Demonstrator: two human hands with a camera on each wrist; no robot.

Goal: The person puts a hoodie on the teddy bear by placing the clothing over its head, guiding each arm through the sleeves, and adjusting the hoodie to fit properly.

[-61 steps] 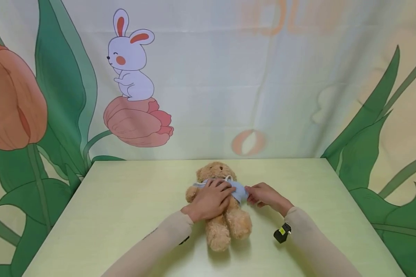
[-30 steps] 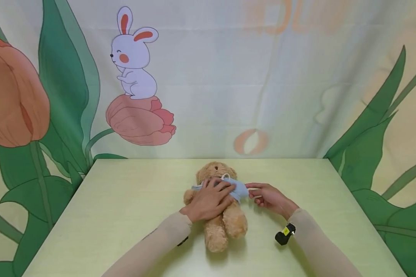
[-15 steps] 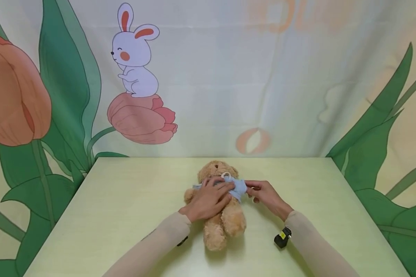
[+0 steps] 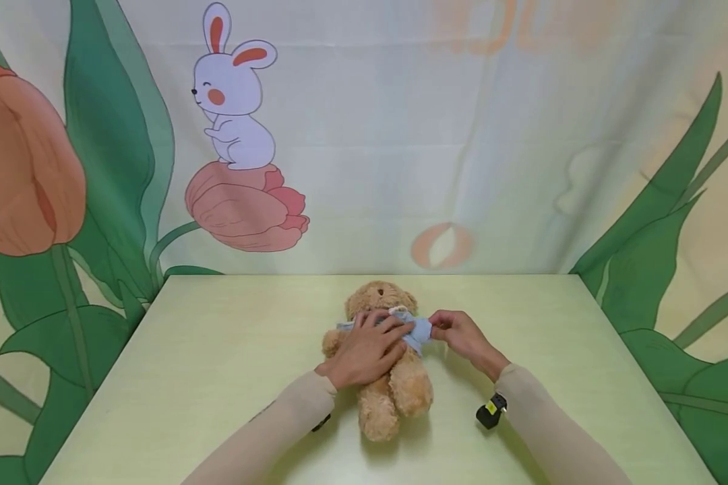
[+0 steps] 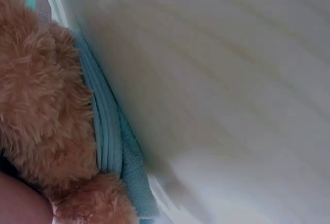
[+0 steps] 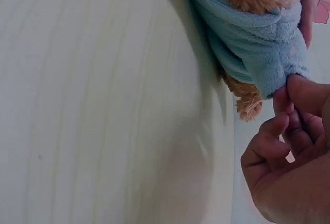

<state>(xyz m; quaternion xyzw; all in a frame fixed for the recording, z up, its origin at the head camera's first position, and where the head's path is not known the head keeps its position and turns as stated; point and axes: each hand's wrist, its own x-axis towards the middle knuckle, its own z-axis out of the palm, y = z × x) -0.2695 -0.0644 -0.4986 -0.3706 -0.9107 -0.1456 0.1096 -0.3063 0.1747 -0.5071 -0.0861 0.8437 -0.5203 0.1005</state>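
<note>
A light brown teddy bear (image 4: 411,385) lies on its back, feet toward me, with a light blue top (image 4: 422,329) about its chest. My left hand (image 4: 364,350) rests flat over the bear's middle, fingers spread across the top. At the bear's right side in the head view, my right hand (image 4: 463,335) pinches the end of a blue sleeve (image 6: 273,79) between thumb and forefinger. No paw shows at that sleeve's end. On the other side, a furry arm (image 4: 330,342) is bare. The left wrist view has brown fur (image 5: 44,95) beside the top's ribbed edge (image 5: 105,126).
The bear lies on a pale yellow-green table (image 4: 230,337). A printed cloth (image 4: 364,135) with a rabbit and tulips hangs behind the table's far edge. A small black device (image 4: 490,412) sits at the right wrist.
My right fingers have shifted about the sleeve end, spreading a little, then drawing together on it. The bear's legs have shifted slightly left. My left hand stays on its middle.
</note>
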